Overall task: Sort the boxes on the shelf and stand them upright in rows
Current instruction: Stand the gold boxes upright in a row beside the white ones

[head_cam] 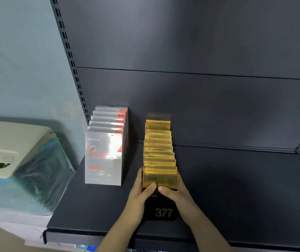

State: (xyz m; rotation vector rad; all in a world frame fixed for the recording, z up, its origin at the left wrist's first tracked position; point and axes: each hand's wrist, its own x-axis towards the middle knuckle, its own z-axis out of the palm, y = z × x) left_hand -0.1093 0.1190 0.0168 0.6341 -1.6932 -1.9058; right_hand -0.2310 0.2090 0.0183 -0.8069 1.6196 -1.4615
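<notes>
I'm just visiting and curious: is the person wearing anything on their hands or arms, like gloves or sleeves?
Nothing visible. The left hand and right hand are bare: no gloves, rings or watch. Both forearms are uncovered down to the picture's bottom edge, so no sleeve shows.

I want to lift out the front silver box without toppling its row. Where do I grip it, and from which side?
Probably pinch the front silver box by its two side edges, from the front: it stands upright, face forward, sides free, its row packed close behind.
</notes>
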